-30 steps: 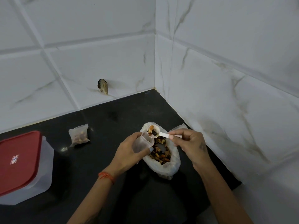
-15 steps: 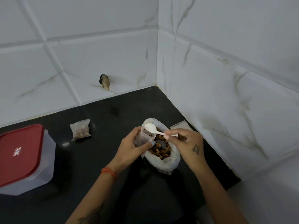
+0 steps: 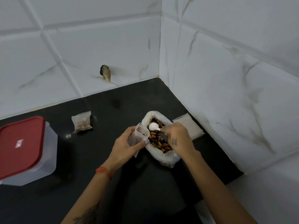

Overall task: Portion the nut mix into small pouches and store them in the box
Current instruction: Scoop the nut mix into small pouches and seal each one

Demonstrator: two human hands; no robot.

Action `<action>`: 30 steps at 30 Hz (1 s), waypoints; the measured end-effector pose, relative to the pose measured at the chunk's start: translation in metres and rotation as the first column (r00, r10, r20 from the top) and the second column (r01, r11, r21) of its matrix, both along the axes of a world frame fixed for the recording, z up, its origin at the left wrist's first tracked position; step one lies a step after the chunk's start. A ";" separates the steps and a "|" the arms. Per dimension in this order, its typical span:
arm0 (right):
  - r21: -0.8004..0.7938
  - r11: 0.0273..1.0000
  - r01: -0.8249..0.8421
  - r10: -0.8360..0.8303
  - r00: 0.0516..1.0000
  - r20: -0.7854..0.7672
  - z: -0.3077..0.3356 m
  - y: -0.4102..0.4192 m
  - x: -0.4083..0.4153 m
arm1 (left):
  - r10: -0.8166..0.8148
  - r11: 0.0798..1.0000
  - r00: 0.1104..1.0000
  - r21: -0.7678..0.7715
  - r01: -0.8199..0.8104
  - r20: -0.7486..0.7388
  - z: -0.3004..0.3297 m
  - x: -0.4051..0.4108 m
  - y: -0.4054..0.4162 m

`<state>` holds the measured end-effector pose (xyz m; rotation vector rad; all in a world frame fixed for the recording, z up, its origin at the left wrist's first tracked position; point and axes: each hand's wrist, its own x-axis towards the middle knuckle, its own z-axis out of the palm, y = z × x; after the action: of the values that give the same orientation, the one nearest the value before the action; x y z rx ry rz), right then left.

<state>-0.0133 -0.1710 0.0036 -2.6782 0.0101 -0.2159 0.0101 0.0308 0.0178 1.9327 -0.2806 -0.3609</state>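
Nut mix (image 3: 159,141) fills the open bag (image 3: 168,156) on the black counter (image 3: 113,183). The left hand (image 3: 125,147) grips an open small pouch (image 3: 140,135) beside it; the right hand (image 3: 178,139) pinches a white spoon (image 3: 153,126) over the nuts. Farther left lie a filled pouch (image 3: 82,122) and the red-lidded box (image 3: 24,149).

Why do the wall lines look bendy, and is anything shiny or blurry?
Head view: the wide lens bows the tile lines; the counter is dark with one small glint; the nut mix looks slightly soft, the spoon bright white.

Dim, soft lighting; wide-angle bending at edges.
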 end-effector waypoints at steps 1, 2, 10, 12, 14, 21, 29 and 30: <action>-0.051 0.999 -0.018 0.016 0.999 -0.040 -0.001 0.001 0.001 | -0.002 1.000 1.000 0.007 0.002 0.002 -0.001 0.001 0.001; -0.066 0.997 -0.027 0.022 0.997 -0.079 0.001 0.002 -0.001 | -0.004 1.000 1.000 0.013 0.004 -0.001 -0.002 0.001 0.002; 0.050 0.995 0.082 -0.083 0.997 0.000 0.020 -0.016 -0.034 | -0.046 0.998 0.999 0.034 0.046 0.013 -0.002 0.004 0.007; 0.078 0.976 0.202 -0.200 0.979 -0.034 0.016 -0.012 -0.036 | -0.060 0.997 0.998 0.038 0.060 0.022 -0.005 0.006 0.008; 0.077 0.971 0.226 -0.218 0.971 -0.093 0.013 -0.007 -0.039 | -0.076 0.996 0.997 0.044 0.074 0.027 -0.009 0.007 0.008; 0.075 0.966 0.246 -0.233 0.960 -0.154 0.014 0.005 -0.027 | -0.131 0.989 0.991 0.075 0.129 0.014 -0.014 0.005 0.003; 0.564 0.592 0.576 -0.364 0.816 -0.450 0.018 -0.003 -0.012 | -0.130 0.988 0.991 0.084 0.129 0.011 -0.016 0.004 0.002; 0.574 0.559 0.598 -0.356 0.798 -0.486 0.017 -0.004 -0.010 | -0.127 0.988 0.992 0.088 0.125 0.011 -0.016 0.004 0.002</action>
<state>-0.0236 -0.1751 0.0210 -1.8256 0.7966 0.0622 0.0145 0.0331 0.0016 2.0093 -0.4049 -0.4469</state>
